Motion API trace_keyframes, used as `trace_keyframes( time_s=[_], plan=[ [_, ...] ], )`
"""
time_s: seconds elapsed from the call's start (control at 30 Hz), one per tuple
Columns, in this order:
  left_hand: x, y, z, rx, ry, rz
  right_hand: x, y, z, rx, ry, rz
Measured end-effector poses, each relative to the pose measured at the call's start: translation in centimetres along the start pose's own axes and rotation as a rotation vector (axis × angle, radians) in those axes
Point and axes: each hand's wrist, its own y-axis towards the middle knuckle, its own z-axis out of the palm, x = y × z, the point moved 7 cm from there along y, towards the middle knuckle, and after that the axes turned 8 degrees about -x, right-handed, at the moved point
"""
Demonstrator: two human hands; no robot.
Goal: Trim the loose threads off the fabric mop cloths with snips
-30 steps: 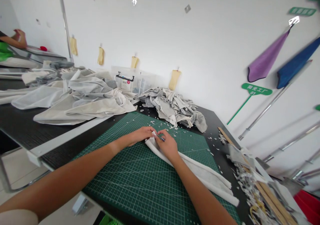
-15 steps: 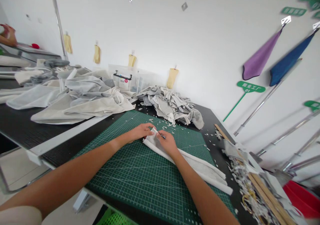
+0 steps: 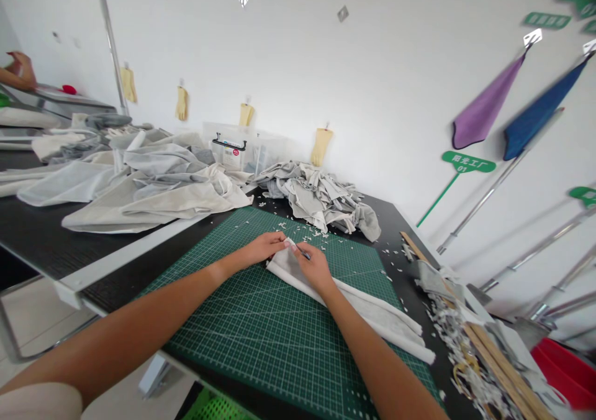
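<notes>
A long strip of pale grey-white cloth (image 3: 372, 313), folded along its length, lies slantwise on the green cutting mat (image 3: 261, 339). My left hand (image 3: 269, 246) is closed, pinching the strip's far end between thumb and fingers. Close beside it, my right hand (image 3: 313, 267) rests over the cloth with its fingers wrapped round a slim dark tool (image 3: 303, 251). Only a short piece of that tool shows above the fingers, so its kind is unclear. Its working end, near the left fingertips, is too small to make out.
Behind the mat sits a heap of grey cloth pieces (image 3: 316, 193), with small white scraps around it. Larger cloths (image 3: 153, 178) spread over the left table. A clear plastic box (image 3: 228, 150) stands by the wall. Wooden strips (image 3: 500, 364) and shreds lie at right. Another person's hand (image 3: 22, 69) shows far left.
Both hands stay at the cloth's end with only slight finger movement. The dark tool's visible part has shifted a little to the right. The whole view has moved slightly.
</notes>
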Motion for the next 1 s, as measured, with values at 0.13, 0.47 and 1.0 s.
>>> trace_keyframes(
  time_s=[0.13,0.47,1.0],
  plan=[
    [-0.7,-0.2,0.1,-0.015,-0.031,0.033,0.5,-0.2,0.5,0.075,0.002,-0.032],
    [-0.5,-0.5,0.1,-0.076,-0.108,-0.017,0.3,-0.1,0.4,0.045,0.075,-0.028],
    [-1.3,-0.9,0.6,-0.086,-0.157,-0.050,0.6,-0.1,-0.2,0.010,0.085,-0.008]
  ],
)
